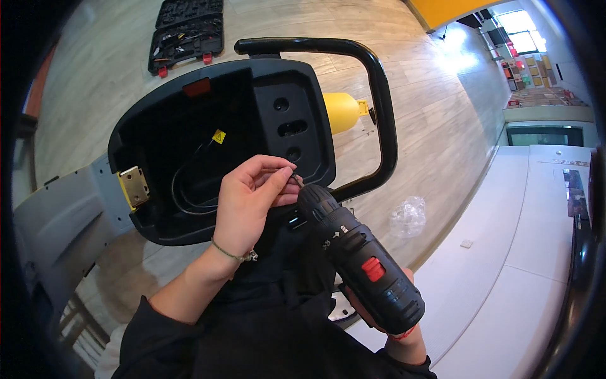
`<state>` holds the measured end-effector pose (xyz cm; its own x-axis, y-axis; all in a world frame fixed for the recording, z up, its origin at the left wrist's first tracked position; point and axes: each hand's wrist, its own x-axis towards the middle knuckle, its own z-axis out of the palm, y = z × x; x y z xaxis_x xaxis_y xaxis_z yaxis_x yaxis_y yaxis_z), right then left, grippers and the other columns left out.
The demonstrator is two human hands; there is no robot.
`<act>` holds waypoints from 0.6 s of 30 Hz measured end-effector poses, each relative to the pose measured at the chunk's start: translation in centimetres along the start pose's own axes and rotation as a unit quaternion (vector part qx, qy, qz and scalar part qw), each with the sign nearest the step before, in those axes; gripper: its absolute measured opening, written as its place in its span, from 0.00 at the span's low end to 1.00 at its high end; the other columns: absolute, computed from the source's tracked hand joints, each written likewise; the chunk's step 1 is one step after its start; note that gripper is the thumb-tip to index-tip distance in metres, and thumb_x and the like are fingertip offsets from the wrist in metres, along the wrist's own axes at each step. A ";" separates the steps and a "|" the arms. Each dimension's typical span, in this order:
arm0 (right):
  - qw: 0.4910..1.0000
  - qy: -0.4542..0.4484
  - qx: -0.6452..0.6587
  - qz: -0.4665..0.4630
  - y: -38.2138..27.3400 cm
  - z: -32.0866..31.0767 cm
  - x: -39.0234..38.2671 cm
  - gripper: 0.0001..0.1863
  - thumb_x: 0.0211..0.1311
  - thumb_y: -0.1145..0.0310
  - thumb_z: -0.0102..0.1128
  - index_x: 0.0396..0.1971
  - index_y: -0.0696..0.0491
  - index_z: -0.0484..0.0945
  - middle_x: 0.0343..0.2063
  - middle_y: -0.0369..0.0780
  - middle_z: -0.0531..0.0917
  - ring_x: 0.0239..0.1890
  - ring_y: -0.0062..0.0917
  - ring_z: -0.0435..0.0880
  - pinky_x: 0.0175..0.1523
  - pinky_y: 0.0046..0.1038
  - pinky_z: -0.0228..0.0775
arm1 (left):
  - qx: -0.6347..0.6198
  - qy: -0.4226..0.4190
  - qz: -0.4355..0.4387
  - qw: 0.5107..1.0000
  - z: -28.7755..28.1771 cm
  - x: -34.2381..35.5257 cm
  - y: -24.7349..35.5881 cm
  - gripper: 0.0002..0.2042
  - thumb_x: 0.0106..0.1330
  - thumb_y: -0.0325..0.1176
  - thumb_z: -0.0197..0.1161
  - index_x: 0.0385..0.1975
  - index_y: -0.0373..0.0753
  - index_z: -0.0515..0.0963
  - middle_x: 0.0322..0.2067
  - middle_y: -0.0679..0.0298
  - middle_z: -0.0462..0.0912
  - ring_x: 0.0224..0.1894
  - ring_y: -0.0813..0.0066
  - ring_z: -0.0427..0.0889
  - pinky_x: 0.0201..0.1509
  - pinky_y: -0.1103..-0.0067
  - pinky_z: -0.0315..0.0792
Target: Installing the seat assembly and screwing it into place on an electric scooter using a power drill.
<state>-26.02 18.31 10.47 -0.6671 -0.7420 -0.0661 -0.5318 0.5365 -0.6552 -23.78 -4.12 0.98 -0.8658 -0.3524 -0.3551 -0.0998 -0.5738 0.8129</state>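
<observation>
A black cordless drill (360,259) with a red switch on top is gripped from below by my right hand (409,341), its body hiding most of the fingers. Its chuck points up and left. At the chuck's tip, my left hand (249,192) pinches a small dark piece (295,177), too small to name for sure. Just beyond my hands lies an open black moulded compartment (303,72) with a thin black cable (175,183) inside. The cable carries a yellow warning tag (219,136). A brass-coloured hinge (134,188) sits on the compartment's left edge.
A thick black tubular handle (386,114) curves round the compartment's right side, beside a yellow part (341,112). An open black tool case (186,38) rests on the wooden floor at the far left. Crumpled clear plastic (409,216) lies right, near a white surface (486,252).
</observation>
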 end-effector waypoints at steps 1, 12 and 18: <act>1.000 -0.001 -0.003 0.001 -0.1 -0.3 0.3 0.18 0.42 0.76 0.68 0.38 0.55 0.78 0.31 0.39 0.82 0.34 0.32 0.82 0.39 0.27 0.72 | 0.004 -0.007 0.007 1.000 0.0 0.0 -0.1 0.07 0.66 0.28 0.54 0.39 0.34 0.75 0.33 0.61 0.81 0.34 0.81 0.80 0.39 0.85 0.76; 0.989 -0.112 0.012 0.094 -1.7 -3.1 3.1 0.22 0.45 0.72 0.66 0.43 0.60 0.75 0.35 0.44 0.82 0.32 0.29 0.82 0.40 0.23 0.72 | 0.010 -0.005 0.027 1.000 0.1 0.2 -0.7 0.10 0.65 0.24 0.53 0.44 0.32 0.76 0.37 0.60 0.81 0.39 0.80 0.80 0.43 0.84 0.76; 0.986 -0.131 -0.035 0.102 -2.1 -3.5 3.7 0.22 0.44 0.69 0.67 0.42 0.59 0.75 0.33 0.43 0.82 0.29 0.29 0.82 0.39 0.24 0.73 | 0.030 0.002 0.029 0.999 0.3 0.0 -0.4 0.10 0.66 0.23 0.52 0.45 0.30 0.75 0.38 0.58 0.80 0.40 0.77 0.80 0.46 0.83 0.75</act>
<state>-29.21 15.79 14.25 -0.6113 -0.6893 -0.3888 -0.4411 0.7047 -0.5557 -23.88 -3.66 0.79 -0.8692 -0.3868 -0.3082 -0.0792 -0.5062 0.8587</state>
